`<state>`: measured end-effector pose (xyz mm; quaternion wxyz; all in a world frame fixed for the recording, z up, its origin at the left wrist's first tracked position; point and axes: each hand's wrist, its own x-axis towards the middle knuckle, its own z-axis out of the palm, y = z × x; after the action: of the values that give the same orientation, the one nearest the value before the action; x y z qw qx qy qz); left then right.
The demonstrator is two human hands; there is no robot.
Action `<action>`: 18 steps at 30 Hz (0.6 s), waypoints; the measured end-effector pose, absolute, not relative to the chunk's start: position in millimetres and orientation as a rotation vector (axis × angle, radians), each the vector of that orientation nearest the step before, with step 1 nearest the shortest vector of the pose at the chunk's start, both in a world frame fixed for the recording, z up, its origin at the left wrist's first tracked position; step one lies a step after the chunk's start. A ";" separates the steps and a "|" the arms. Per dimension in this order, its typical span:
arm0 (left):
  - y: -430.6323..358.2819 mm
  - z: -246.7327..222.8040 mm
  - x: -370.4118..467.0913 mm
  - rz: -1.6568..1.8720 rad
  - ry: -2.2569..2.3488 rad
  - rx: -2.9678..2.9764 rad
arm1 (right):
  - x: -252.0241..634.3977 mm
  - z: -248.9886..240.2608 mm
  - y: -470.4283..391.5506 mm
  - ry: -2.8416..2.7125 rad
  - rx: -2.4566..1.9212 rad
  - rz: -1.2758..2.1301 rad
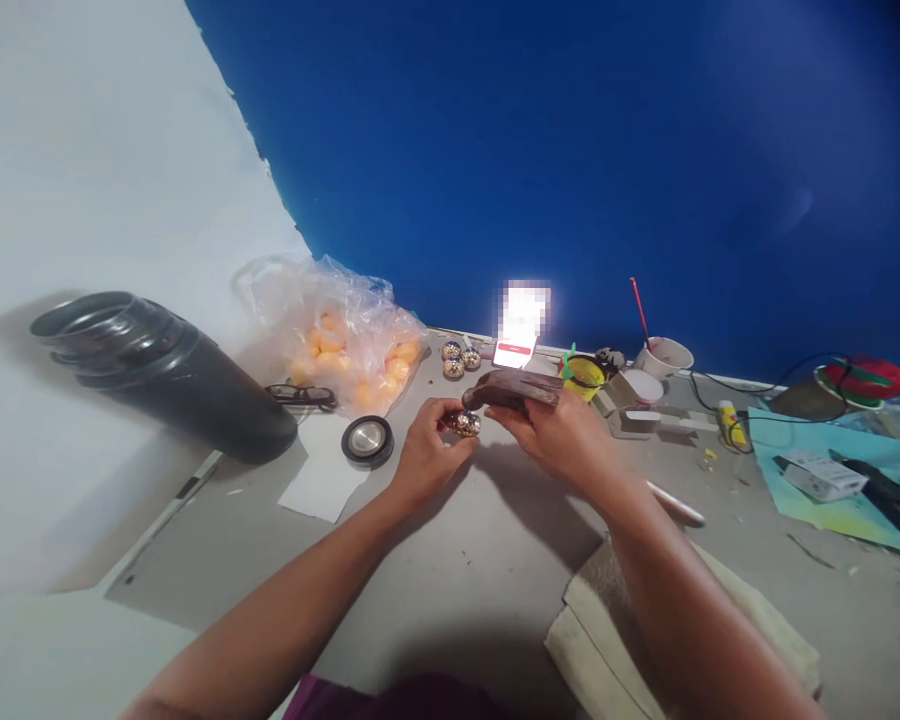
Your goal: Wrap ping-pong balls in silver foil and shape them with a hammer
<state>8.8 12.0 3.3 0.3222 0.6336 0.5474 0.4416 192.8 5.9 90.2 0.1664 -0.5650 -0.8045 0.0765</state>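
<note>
Around the middle of the table my left hand is closed with its fingers on a small shiny metallic piece with a patterned surface. My right hand grips a dark brown, elongated object from above; its exact kind is not clear. The brown object's left end is just above the metallic piece, and I cannot tell whether they touch. Beyond my hands, a small cluster of similar shiny patterned balls lies on the table. Behind the brown object a bright phone leans near the blue wall.
On the left are a tilted-looking dark flask, its round lid on white paper, glasses and a plastic bag of orange items. Right: yellow cup, white cup, folded cloth, turquoise sheet.
</note>
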 end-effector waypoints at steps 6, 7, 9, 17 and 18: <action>13.2 -0.6 8.2 1.127 1.411 1.701 | 195.4 91.8 4.3 -2.341 -1.712 0.232; 13.4 -1.3 8.2 1.123 1.403 1.700 | 195.4 92.8 3.4 -2.314 -1.734 0.217; 13.5 -2.0 8.3 1.128 1.394 1.700 | 195.1 95.4 1.7 -2.259 -1.730 0.205; 13.0 0.4 8.5 1.132 1.379 1.648 | 192.2 97.1 -0.1 -2.230 -1.804 0.232; 13.5 0.4 8.4 1.136 1.381 1.644 | 192.2 96.9 0.0 -2.212 -1.789 0.217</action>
<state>8.4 13.5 0.4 0.3485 0.6343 0.5329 0.4384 192.2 0.0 96.9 0.1438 -0.6206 -0.7671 0.0754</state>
